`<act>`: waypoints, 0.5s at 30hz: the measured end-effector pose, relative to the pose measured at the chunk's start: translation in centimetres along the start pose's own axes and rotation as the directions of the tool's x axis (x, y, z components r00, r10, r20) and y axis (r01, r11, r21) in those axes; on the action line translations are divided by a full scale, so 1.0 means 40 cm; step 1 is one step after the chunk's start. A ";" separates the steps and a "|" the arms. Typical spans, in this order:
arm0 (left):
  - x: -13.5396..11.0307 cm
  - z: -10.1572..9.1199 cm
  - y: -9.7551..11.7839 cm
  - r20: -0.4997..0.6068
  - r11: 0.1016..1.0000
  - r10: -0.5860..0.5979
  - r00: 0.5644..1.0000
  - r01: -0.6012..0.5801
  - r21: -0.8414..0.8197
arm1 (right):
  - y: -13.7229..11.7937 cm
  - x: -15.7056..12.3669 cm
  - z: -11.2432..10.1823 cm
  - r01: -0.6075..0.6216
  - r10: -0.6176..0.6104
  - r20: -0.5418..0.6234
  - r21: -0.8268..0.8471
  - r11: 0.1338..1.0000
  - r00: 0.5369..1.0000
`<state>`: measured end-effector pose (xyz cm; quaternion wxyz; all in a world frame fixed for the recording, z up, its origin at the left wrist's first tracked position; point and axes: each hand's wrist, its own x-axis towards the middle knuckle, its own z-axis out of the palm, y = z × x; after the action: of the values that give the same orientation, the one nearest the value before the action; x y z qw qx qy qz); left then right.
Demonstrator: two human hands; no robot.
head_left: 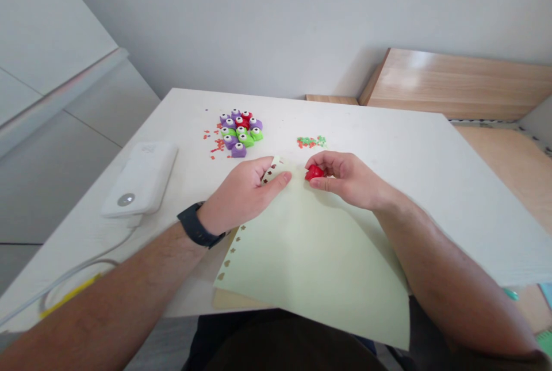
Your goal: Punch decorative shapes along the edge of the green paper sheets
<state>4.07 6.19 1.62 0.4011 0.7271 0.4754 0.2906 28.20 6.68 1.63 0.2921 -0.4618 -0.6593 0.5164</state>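
A red paper punch (314,172) sat pinched in the fingers of the right hand (349,178), right at the upper edge of a pale green paper sheet (319,262). Whether the paper reached into the punch could not be told. The right fingers (332,158) curled narrowly over the top of the punch, with the thumb (321,183) pressed below it, and the forearm (444,279) angled in from the lower right.

The left hand (244,195) lay palm down, its thumb (276,185) and fingers closed narrowly on the sheet's curled edge, which showed a row of small brown punched shapes (271,173). More shapes ran down the sheet's edge (233,250) below the left fingers. A black watch (196,225) circled the left wrist.

Ahead of the fingers, on the white table (379,146), stood a cluster of purple, green and red paper punches (239,132). Red paper bits (218,144) were scattered just left of that cluster, and green and red bits (310,141) lay just above the right hand. Left of the left hand sat a white power bank (140,178) with a cable (81,270). A tan sheet (233,302) showed beneath the green one.
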 end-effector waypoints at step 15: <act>0.000 -0.003 -0.001 -0.014 0.999 0.012 1.000 -0.012 0.042 | -0.009 -0.002 -0.003 -0.014 0.014 0.019 0.026 1.000 1.000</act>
<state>3.94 6.23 1.63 0.3808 0.7362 0.4796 0.2881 28.23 6.66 2.01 0.2882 -0.4576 -0.6519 0.5315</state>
